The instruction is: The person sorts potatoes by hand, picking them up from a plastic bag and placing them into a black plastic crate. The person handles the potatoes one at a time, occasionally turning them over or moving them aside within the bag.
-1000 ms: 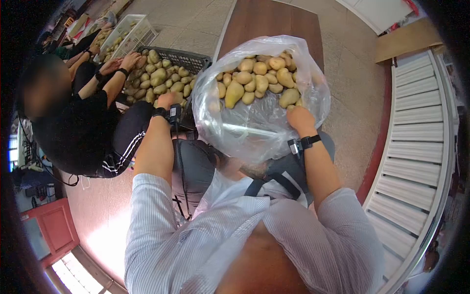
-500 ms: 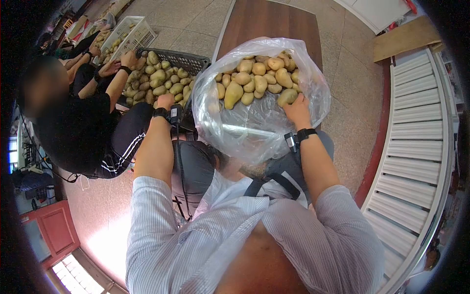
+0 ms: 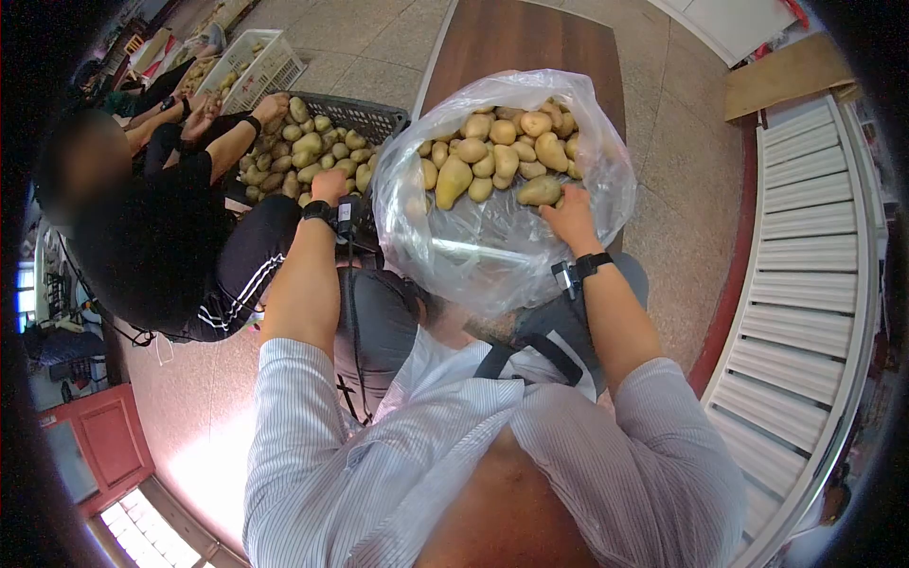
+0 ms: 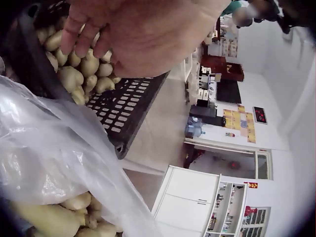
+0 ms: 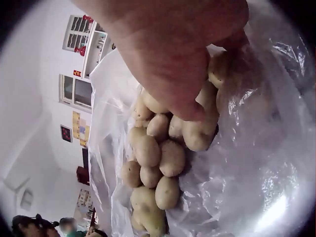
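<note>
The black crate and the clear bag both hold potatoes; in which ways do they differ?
The black crate is stiff, with latticed walls; the clear bag is soft, crinkled and see-through. The crate stands on the left, with the left hand over its potatoes; the bag is on the right, with the right hand inside it, touching a potato. Both are open on top and hold yellowish potatoes.
</note>
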`<state>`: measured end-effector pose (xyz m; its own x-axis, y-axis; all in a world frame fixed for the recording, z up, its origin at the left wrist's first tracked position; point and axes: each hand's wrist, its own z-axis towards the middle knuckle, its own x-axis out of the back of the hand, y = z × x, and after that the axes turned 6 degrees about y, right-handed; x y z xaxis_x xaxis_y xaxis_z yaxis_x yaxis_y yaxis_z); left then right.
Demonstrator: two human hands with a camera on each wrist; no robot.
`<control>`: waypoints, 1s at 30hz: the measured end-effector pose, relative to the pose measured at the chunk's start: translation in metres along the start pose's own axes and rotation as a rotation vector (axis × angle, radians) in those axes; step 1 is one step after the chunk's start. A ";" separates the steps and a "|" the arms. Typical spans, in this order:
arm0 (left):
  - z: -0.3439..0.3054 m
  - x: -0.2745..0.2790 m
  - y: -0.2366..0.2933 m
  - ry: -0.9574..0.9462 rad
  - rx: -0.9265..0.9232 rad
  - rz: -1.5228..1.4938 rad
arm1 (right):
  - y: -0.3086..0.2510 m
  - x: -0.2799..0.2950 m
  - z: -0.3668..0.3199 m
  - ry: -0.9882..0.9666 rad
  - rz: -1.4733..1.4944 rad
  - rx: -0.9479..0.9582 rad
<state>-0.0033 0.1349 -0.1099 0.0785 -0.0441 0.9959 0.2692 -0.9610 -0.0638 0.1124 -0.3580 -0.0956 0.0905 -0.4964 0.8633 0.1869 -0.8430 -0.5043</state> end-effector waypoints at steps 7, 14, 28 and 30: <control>0.030 -0.061 -0.027 -0.029 0.093 -0.480 | 0.002 -0.014 -0.005 0.109 0.099 0.040; -0.008 0.064 0.059 0.142 0.799 -1.469 | 0.018 -0.025 0.009 0.225 0.194 -0.049; -0.010 0.104 0.121 -0.161 0.484 -1.838 | -0.020 0.021 0.011 -0.145 1.744 -0.661; -0.012 0.106 0.132 -0.205 0.454 -1.815 | -0.032 0.024 0.005 -0.162 1.750 -0.693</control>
<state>0.0288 -0.0004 -0.0116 -0.4670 0.8704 -0.1559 0.3432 0.3409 0.8752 0.1138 -0.3417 -0.0583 -0.1970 -0.7840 -0.5887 -0.5749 0.5788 -0.5784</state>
